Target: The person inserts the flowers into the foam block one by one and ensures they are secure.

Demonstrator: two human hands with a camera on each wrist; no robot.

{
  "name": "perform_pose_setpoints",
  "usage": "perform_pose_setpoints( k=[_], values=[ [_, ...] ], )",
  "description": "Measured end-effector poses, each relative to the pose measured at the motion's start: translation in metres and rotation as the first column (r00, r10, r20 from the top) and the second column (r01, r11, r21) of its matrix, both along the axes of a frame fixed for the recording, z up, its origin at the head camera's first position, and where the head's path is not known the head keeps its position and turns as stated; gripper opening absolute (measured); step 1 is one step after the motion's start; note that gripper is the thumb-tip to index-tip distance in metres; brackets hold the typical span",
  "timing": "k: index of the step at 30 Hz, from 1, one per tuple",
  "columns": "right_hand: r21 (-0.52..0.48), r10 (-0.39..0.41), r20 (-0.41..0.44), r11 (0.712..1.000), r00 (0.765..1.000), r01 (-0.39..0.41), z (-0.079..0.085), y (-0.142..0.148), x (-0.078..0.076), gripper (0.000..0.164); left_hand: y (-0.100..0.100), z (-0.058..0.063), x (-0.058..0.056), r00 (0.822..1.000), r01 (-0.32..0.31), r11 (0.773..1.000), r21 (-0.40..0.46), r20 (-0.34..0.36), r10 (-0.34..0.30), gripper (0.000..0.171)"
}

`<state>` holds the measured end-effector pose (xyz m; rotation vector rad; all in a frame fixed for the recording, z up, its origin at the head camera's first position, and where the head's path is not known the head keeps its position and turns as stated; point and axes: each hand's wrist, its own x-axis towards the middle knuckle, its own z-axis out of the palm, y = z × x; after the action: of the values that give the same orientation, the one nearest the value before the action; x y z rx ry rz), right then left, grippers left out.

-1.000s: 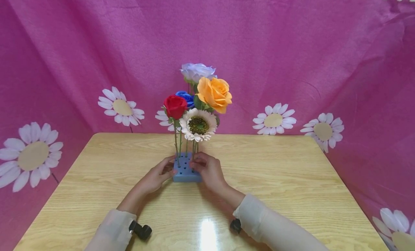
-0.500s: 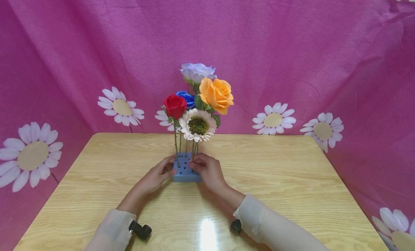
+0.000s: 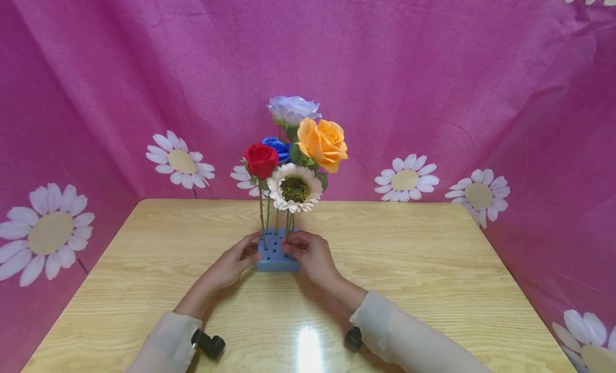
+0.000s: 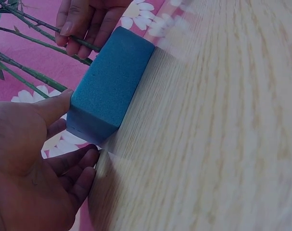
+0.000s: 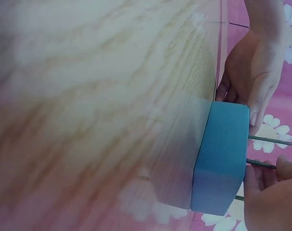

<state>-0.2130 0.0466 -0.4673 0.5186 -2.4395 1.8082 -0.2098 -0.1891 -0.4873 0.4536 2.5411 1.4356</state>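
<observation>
A blue foam block (image 3: 276,265) with rows of holes stands on the table, holding several upright artificial flowers. They are a red rose (image 3: 261,160), a blue rose (image 3: 277,147), a pale lilac flower (image 3: 293,110), an orange rose (image 3: 323,144) and a white gerbera (image 3: 294,188). My left hand (image 3: 230,264) holds the block's left side, its thumb at the top edge; in the left wrist view its lower fingers curl beside the block (image 4: 112,79). With thumb and fingers my right hand (image 3: 314,258) pinches a flower stem (image 5: 260,163) just above the block, below the white gerbera.
The wooden table (image 3: 409,266) extends around the block on all sides. Behind and beside it hangs a magenta cloth (image 3: 409,68) printed with white daisies. A black wrist camera (image 3: 208,343) sits at the left sleeve, another black one (image 3: 353,339) at the right.
The orange rose has shifted slightly to the right. Both hands keep their places at the block and stem, and the block has not visibly moved.
</observation>
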Motion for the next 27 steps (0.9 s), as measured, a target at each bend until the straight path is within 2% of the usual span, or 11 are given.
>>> perform_pose_setpoints(
  k=[11,19,23,27],
  values=[
    [0.026,0.016,0.026,1.0,1.0,-0.017,0.0,0.013,-0.001,0.02,0.001,0.001,0.0,1.0,-0.02,0.999,-0.027,0.023,0.02,0.061],
    [-0.03,0.035,0.053,0.999,0.998,-0.033,-0.002,0.03,0.004,0.025,-0.003,0.005,0.002,1.0,-0.013,0.999,-0.039,0.004,0.013,0.063],
    [0.004,0.02,0.045,1.0,0.999,-0.02,-0.002,0.042,0.006,0.025,-0.004,0.006,0.003,1.0,-0.004,0.998,-0.059,-0.012,0.003,0.064],
    [0.079,-0.013,0.035,0.997,0.999,0.01,-0.001,0.06,0.01,0.029,-0.005,0.009,0.005,0.999,0.01,0.994,-0.107,-0.032,-0.014,0.066]
  ],
)
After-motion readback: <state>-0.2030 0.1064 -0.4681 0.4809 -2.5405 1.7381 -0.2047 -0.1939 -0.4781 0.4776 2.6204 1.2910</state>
